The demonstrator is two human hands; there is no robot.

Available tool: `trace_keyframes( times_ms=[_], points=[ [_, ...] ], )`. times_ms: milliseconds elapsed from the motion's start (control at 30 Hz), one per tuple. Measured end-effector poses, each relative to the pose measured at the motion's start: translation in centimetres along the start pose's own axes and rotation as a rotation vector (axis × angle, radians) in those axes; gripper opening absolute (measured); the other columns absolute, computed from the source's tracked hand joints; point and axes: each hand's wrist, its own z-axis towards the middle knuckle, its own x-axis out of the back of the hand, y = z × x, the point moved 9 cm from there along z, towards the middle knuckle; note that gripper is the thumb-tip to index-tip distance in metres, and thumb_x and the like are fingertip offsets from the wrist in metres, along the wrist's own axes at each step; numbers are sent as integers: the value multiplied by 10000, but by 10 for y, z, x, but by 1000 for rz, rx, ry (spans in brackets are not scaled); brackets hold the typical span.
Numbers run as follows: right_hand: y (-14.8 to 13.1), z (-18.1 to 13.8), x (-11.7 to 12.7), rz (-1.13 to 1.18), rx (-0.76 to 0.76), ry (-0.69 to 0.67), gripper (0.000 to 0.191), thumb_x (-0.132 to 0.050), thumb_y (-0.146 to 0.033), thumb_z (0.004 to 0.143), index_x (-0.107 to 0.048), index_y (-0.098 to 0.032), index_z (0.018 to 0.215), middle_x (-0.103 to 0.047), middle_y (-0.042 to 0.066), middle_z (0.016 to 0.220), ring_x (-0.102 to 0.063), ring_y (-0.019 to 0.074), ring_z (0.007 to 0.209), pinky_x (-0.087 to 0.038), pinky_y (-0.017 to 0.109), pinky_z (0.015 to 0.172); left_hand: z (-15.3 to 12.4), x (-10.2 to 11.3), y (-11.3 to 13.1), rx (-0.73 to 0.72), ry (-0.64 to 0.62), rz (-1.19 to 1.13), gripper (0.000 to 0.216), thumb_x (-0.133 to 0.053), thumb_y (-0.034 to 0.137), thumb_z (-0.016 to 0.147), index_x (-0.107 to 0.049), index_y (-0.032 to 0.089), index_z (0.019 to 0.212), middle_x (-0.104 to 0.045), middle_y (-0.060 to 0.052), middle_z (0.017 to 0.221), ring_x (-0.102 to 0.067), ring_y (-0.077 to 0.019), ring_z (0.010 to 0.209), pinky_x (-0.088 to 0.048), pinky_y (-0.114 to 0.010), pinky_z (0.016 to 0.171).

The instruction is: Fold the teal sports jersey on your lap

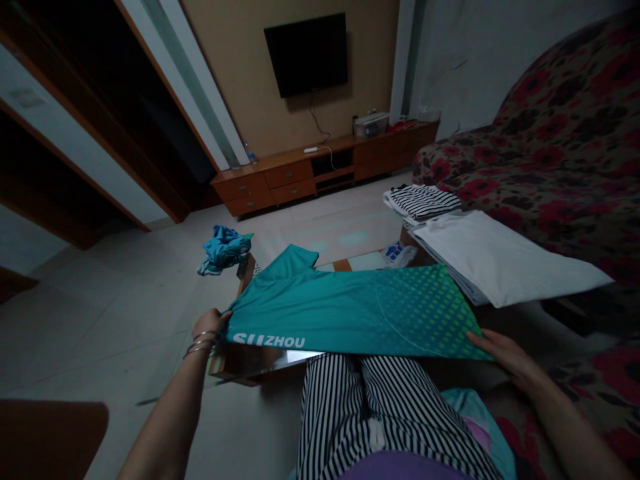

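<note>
A teal T-shirt (pixel 320 303) with white "SUZHOU" lettering and a green dotted pattern stretches sideways, folded lengthwise, over a glass-topped coffee table (pixel 245 370). At its collar end my left hand (pixel 207 325), with bracelets on the wrist, is closed on the fabric. My right hand (pixel 500 350) pinches the hem corner at the dotted end. One sleeve points away from me near the far left of the shirt. Beyond my right hand, folded white clothing (pixel 505 257) overhangs the table's right end.
A crumpled blue garment (pixel 225 248) lies past the table's left end. Folded striped clothing (pixel 425 200) sits at the far right, with a plastic bag (pixel 399 255) nearby. A floral sofa (pixel 560 147) runs along the right. A wooden TV cabinet (pixel 290 180) stands ahead.
</note>
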Motion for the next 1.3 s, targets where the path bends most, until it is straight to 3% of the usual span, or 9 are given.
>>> trace_keyframes(
  times_ms=[67,167,333,467,700,833,1000,1100,1300],
  points=[
    [-9,-1,22,-323,59,150,346,-637,-500,681,-667,-192,837,-718,113,827,-674,330,867,-552,424,729,-2,13,11,-17,56,99,379,-527,454,763,-643,145,947,-664,-192,975,-612,-342,893,-443,-361,668],
    [-53,-6,31,-740,257,340,430,-543,-532,766,-658,-185,993,-701,137,942,-654,352,885,-516,482,771,-6,32,58,-176,196,211,378,-492,365,813,-617,149,1096,-612,-198,1143,-569,-353,1032,-446,-420,790],
    [-153,15,-19,-830,680,331,371,-341,-302,913,-625,-185,1119,-638,121,1155,-604,250,1047,-464,368,920,-15,26,174,-522,249,48,372,-405,295,893,-580,193,1205,-486,-118,1376,-419,-273,1267,-382,-363,975],
    [-198,78,-41,-956,675,289,358,-373,-195,888,-625,-135,1135,-633,138,1150,-576,238,1076,-422,343,959,8,14,222,-437,213,-109,376,-376,261,906,-570,170,1215,-511,-134,1347,-443,-264,1250,-367,-351,994],
    [-200,155,-44,-1073,638,-26,319,-677,-307,711,-650,-175,1001,-646,96,1037,-581,245,986,-430,310,840,90,15,242,-207,137,-183,379,-531,403,831,-643,134,1072,-638,-219,1125,-571,-349,1076,-441,-405,829],
    [-194,165,-53,-1054,660,-146,141,-666,-260,682,-625,-193,798,-639,51,882,-582,217,856,-415,279,751,124,13,269,-178,110,-219,427,-692,423,690,-656,144,1011,-653,-207,1108,-561,-368,1090,-433,-409,815],
    [-198,168,-64,-958,667,-279,88,-575,-292,751,-551,-208,741,-604,13,748,-558,184,717,-374,260,648,155,0,292,-211,36,-250,338,-724,432,659,-654,169,860,-711,-121,900,-627,-279,947,-428,-335,785],
    [-204,182,-66,-923,634,-313,114,-557,-331,773,-547,-217,776,-615,5,749,-567,184,711,-365,255,633,172,-5,284,-185,34,-254,292,-704,396,686,-638,170,859,-705,-129,956,-618,-280,977,-420,-337,799],
    [-243,231,-88,-1062,726,-207,110,-540,-316,795,-586,-218,816,-650,33,812,-592,206,759,-352,266,625,202,4,247,-37,126,-268,151,-638,282,739,-600,156,812,-674,-204,1001,-607,-366,992,-408,-437,805]
  ],
)
